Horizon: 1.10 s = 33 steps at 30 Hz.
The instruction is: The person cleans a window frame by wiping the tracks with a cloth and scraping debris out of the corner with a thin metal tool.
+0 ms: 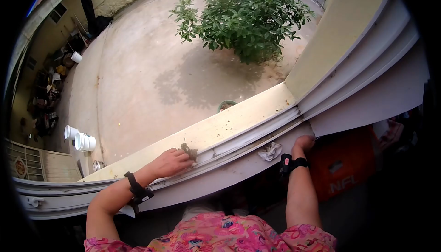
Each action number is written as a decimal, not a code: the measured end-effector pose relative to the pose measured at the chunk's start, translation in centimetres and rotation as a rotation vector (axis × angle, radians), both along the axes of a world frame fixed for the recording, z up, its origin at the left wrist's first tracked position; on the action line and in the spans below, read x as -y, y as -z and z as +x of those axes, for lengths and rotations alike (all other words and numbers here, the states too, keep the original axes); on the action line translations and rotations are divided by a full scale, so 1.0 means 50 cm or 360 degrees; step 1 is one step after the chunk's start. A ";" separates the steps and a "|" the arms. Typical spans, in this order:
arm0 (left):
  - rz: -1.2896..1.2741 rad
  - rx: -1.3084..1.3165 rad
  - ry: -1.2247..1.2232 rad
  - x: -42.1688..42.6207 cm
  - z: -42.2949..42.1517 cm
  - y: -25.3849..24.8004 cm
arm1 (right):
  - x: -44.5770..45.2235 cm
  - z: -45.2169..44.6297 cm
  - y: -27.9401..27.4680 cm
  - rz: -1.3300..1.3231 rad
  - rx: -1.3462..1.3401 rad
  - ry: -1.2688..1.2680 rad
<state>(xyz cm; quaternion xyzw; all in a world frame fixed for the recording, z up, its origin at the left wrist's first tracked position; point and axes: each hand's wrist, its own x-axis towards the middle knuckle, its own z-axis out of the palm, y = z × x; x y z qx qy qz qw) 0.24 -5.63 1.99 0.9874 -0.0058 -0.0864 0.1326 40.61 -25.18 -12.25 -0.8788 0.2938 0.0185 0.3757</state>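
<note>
My left hand [171, 164] is closed around a crumpled, dirty grey-brown rag [189, 151] on the outer sill [229, 123], beside the window track [239, 142]. Dark specks of dirt lie along the sill and in the grooves. At the right, my right hand [303, 144] rests at the inner ledge [294, 138], close to the corner. Its fingers look curled, and what they hold, if anything, is hidden. A crumpled white tissue or cloth [270, 151] lies on the ledge between my hands, nearer the right one. Both wrists wear black straps with small devices.
White window frame rails [358, 64] rise at the right. Outside are a leafy bush [250, 18], a round pot [226, 105], white buckets [84, 142] and piled clutter [48, 84] along the wall. Under the ledge sits an orange bag [344, 165] marked NFL.
</note>
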 end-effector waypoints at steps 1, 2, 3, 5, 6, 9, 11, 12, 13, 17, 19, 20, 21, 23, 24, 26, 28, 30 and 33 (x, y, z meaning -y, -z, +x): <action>0.0001 -0.0001 0.0000 -0.002 0.001 0.006 | 0.000 -0.001 -0.002 -0.0021 0.0008 0.0002; 0.0047 -0.0038 0.0068 -0.004 0.003 0.013 | -0.001 0.000 -0.005 -0.0041 0.0018 0.0004; 0.0093 -0.0075 0.0138 -0.005 0.006 0.021 | -0.002 -0.004 -0.015 -0.0041 0.0016 0.0006; 0.0134 -0.0052 0.0208 -0.007 0.024 0.040 | -0.005 -0.014 -0.038 -0.0051 -0.0002 -0.0033; 0.0174 -0.0025 0.0274 -0.006 0.038 0.046 | -0.005 -0.011 -0.033 -0.0051 -0.0003 -0.0027; 0.0167 0.0094 0.0276 0.001 0.095 0.064 | 0.000 -0.002 -0.013 -0.0115 -0.0034 0.0004; 0.0168 0.0168 0.0289 0.009 0.148 0.085 | 0.000 -0.003 -0.011 -0.0096 -0.0006 -0.0014; 0.0105 0.0308 0.0242 0.013 0.180 0.093 | 0.001 0.001 -0.006 -0.0095 -0.0001 -0.0007; 0.0039 0.0447 0.0194 0.018 0.210 0.095 | 0.001 0.004 0.001 -0.0097 0.0004 -0.0003; -0.0012 0.0538 0.0155 0.030 0.283 0.095 | 0.010 0.013 0.022 -0.0157 0.0004 -0.0015; -0.0067 0.0516 0.0008 0.037 0.278 0.088 | 0.003 0.007 0.008 -0.0175 0.0032 0.0017; -0.0067 0.0516 0.0008 0.040 0.264 0.081 | 0.001 0.003 0.004 -0.0189 0.0053 0.0047; -0.0061 0.0549 -0.0069 0.040 0.236 0.069 | 0.004 0.003 0.011 -0.0188 0.0050 0.0050; -0.0043 0.0495 -0.0132 0.034 0.173 0.043 | 0.010 0.011 0.029 -0.0208 0.0079 -0.0055; -0.0030 0.0409 -0.0121 0.027 0.135 0.031 | 0.010 0.012 0.029 -0.0205 0.0076 -0.0059; 0.0067 0.0251 -0.0095 0.017 0.058 0.022 | 0.007 0.012 0.028 -0.0076 0.0065 0.0010; 0.0114 0.0120 -0.0049 0.009 -0.004 0.004 | 0.000 0.008 0.018 -0.0091 0.0098 0.0034; 0.0153 -0.0014 -0.0011 0.011 -0.057 -0.005 | -0.003 0.003 0.009 -0.0111 0.0130 0.0048; 0.0177 -0.0308 -0.0217 0.025 -0.134 -0.005 | -0.007 0.000 0.001 -0.0106 0.0096 0.0062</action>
